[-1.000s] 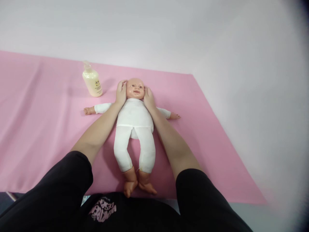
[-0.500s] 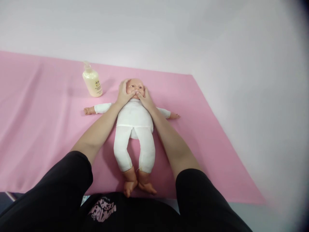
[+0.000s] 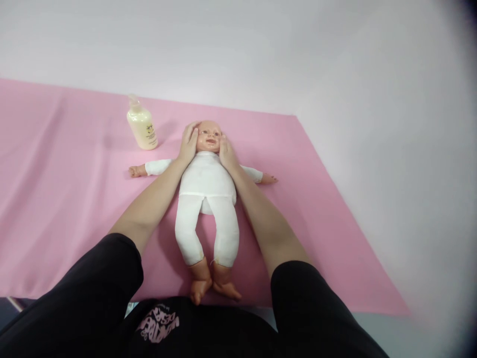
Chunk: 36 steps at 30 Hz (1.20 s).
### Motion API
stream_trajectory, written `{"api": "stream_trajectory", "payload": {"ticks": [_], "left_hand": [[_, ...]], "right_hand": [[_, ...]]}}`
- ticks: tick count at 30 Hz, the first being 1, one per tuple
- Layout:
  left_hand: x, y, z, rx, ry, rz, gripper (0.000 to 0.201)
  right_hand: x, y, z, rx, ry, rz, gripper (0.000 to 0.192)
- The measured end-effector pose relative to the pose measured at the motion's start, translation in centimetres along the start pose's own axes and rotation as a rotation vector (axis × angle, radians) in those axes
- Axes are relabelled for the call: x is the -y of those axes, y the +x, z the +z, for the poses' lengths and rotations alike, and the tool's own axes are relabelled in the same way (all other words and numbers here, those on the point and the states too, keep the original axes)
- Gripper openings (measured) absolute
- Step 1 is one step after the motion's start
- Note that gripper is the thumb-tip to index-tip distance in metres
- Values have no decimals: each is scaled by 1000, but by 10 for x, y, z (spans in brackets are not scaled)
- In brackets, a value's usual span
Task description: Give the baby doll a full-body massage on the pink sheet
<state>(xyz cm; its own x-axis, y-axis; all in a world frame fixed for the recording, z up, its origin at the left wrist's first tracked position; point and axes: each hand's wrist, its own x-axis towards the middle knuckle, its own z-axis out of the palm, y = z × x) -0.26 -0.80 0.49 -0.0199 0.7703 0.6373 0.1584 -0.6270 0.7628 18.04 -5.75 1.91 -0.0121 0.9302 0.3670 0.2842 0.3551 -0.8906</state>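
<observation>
A baby doll (image 3: 207,174) in white cloth lies on its back, its arms spread and its bare feet towards me. Against one side of its head rests my left hand (image 3: 189,143), fingers stretched along the cheek and temple. My right hand (image 3: 227,153) lies flat on the opposite cheek, lower down. Both hands touch the doll without wrapping round it, and each thumb lies alongside its cheek. The doll's eyes and mouth show between them; the sides of its head are covered.
A pump bottle (image 3: 143,129) of pale yellow liquid stands left of the doll's head. Beneath everything is a pink cloth (image 3: 313,214) with folds on its left side. A pale, plain surface (image 3: 238,54) lies beyond the cloth's far edge.
My thumbs have moved outward from the doll's mouth to its cheeks, leaving the mouth uncovered. The doll's body and the bottle have stayed in place.
</observation>
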Motion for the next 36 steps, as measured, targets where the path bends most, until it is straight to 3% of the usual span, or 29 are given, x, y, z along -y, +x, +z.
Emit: {"api": "stream_trajectory", "payload": {"ticks": [5, 10, 13, 21, 27, 36], "left_hand": [[10, 1, 0, -8, -44, -13, 74], [13, 2, 3, -21, -74, -36, 80], [12, 2, 3, -32, -82, -53, 83], [5, 0, 1, -13, -79, -73, 84], [-2, -2, -2, 108, 49, 17, 88], [-2, -4, 0, 116, 74, 37, 89]], "right_hand": [[-18, 8, -1, -86, 73, 5, 81], [-30, 13, -1, -70, 131, 0, 56], [-29, 14, -1, -72, 138, 22, 52], [-6, 1, -3, -67, 81, 0, 69], [0, -3, -2, 28, 84, 21, 91], [-14, 4, -2, -86, 42, 48, 78]]}}
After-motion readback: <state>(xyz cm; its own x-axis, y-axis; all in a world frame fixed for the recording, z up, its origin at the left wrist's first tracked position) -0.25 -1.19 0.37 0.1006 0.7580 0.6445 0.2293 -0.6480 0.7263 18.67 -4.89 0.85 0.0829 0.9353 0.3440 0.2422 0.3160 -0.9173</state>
